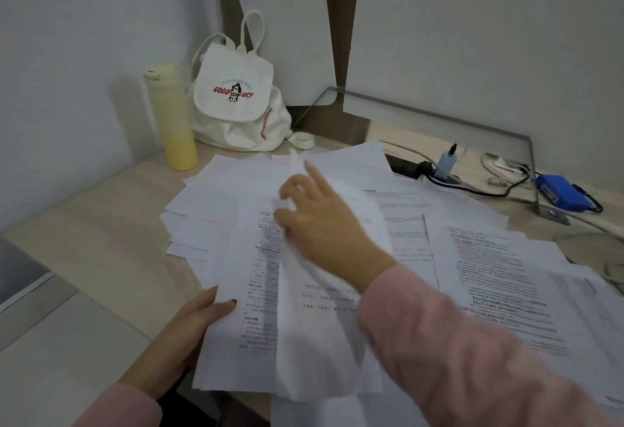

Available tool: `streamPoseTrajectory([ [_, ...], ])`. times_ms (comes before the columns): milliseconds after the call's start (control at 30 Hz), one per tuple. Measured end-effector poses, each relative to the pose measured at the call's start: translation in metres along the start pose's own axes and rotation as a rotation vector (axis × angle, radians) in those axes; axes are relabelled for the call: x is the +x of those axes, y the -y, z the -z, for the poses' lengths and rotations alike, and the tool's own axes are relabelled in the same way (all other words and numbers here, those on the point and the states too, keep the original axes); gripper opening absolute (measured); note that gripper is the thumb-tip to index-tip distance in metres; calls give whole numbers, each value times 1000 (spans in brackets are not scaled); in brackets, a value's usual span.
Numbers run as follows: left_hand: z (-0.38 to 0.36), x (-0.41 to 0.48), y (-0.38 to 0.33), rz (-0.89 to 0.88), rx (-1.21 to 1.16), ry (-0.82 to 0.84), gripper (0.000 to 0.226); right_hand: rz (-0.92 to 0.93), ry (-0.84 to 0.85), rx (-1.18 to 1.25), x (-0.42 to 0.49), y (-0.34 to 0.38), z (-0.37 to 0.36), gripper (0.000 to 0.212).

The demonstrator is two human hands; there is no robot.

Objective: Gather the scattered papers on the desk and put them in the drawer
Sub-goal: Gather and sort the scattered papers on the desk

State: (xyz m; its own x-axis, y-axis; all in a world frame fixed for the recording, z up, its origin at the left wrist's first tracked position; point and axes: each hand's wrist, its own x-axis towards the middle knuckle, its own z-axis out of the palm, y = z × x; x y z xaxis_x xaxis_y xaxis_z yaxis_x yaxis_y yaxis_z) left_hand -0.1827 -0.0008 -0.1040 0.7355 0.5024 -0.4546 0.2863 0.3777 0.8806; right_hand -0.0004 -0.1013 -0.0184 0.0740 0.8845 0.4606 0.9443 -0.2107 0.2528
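The left hand (pixel 189 325) grips the near edge of a gathered stack of printed sheets (pixel 250 291), thumb on top and fingers under, half over the desk (pixel 111 234) edge. The right hand (pixel 320 220) reaches across it, thumb and curled fingers apparently pinching a blurred loose sheet (pixel 314 325), index finger straight.

The risk looks plain: that stack is held at one side only, so it could fan out and slide to the floor. The pinched sheet is bowing and may crease or drag its neighbours. A wide sweep to the right could catch the cables by the power strip (pixel 405 164).

Counting now: two hands, one yellow bottle (pixel 170 119), one white backpack (pixel 236 102) and one blue box (pixel 557 190). The papers overlap too much for a count. Blank sheets (pixel 202 203) fan out left and printed pages (pixel 489 257) lie right, many in all. No drawer can be made out
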Motion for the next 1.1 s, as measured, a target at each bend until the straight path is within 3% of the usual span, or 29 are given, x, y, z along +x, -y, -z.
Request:
streamPoseTrajectory([
  [167,-11,3,3,-6,34,-17,29,-60,136,125,-16,33,-62,13],
  [300,-20,3,2,-73,124,17,39,-205,109,348,-25,45,-78,11],
  [400,-19,7,7,-114,252,20,60,-317,156,576,-27,47,-72,32],
  [533,-19,13,10,-117,335,-47,43,-511,274,696,-37,34,-61,54],
  [633,-16,13,12,-134,268,-79,32,-719,296,672,-61,7,-51,55],
  [767,-13,13,10,-148,105,-126,35,-985,315,399,-110,-35,-33,53],
  [967,-27,13,10,-120,81,-136,19,-1221,636,69,-172,-52,-7,66],
  [1100,-39,14,13,-144,148,-143,14,-1268,603,127,-183,-44,-5,58],
])
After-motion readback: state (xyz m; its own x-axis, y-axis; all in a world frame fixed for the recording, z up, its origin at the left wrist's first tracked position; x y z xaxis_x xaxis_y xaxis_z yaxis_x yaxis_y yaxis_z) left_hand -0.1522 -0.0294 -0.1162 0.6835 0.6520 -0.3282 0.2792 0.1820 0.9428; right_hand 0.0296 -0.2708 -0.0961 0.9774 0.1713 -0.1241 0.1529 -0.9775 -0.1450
